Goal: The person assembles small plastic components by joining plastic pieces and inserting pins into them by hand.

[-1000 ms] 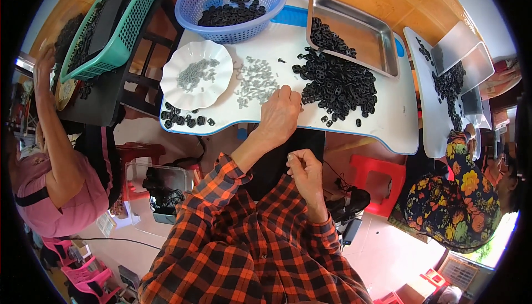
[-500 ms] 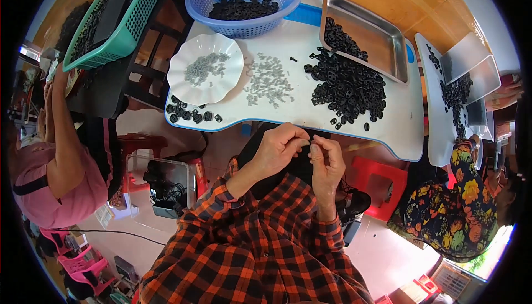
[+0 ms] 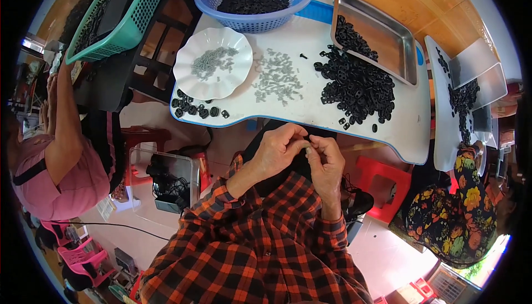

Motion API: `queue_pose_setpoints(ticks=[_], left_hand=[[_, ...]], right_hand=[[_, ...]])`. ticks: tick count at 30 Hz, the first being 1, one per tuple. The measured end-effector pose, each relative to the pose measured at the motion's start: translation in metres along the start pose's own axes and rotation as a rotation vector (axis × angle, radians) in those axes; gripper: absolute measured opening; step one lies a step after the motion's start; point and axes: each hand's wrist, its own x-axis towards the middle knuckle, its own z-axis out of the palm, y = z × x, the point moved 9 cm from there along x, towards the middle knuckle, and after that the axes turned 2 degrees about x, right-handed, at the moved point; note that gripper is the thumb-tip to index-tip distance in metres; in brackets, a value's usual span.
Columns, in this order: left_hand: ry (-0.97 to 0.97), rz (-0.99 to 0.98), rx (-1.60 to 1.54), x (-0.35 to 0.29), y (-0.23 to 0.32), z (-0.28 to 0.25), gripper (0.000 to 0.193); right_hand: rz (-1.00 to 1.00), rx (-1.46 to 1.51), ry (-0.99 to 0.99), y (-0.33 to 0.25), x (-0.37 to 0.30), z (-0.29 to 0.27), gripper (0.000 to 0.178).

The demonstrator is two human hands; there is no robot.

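Note:
My left hand [image 3: 279, 150] and my right hand [image 3: 327, 165] meet just in front of the table's near edge, their fingertips pinched together. Whatever they pinch is tiny and mostly covered by the fingers; I cannot make it out. Beyond them on the white table [image 3: 221, 111] lies a scatter of small translucent grey pieces [image 3: 275, 79]. More of these grey pieces [image 3: 210, 63] rest in a white scalloped plate [image 3: 239, 77] to the left. On the right spreads a heap of small black plastic parts [image 3: 357, 88]. Several black parts [image 3: 194, 107] sit by the plate's near side.
A blue-purple basket [image 3: 255, 24] of black parts stands at the back. Right of it, a tilted metal tray [image 3: 388, 38] spills black parts. Co-workers sit on either side, one in a pink shirt [image 3: 66, 176], one in floral sleeves [image 3: 449, 210]. A red stool [image 3: 382, 185] stands at right.
The whole view has shifted slightly, so the table things appear farther right. My fingertips have drawn a little closer together; both hands stay in nearly the same place.

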Motion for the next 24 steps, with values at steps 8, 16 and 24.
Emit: queue_pose_setpoints(ticks=[8,16,24], left_hand=[[0.192,0.271,0.869,0.021,0.034,-0.035,0.028],[0.292,0.24,0.719,0.011,0.023,-0.055,0.02],[0.155,0.37,0.87,0.023,0.032,-0.046,0.022]], right_hand=[[-0.016,-0.15,-0.015,-0.002,0.0,0.004,0.018],[0.068,-0.073,0.01,0.014,-0.002,0.003,0.013],[0.188,0.018,-0.003,0.016,-0.003,0.009,0.012]])
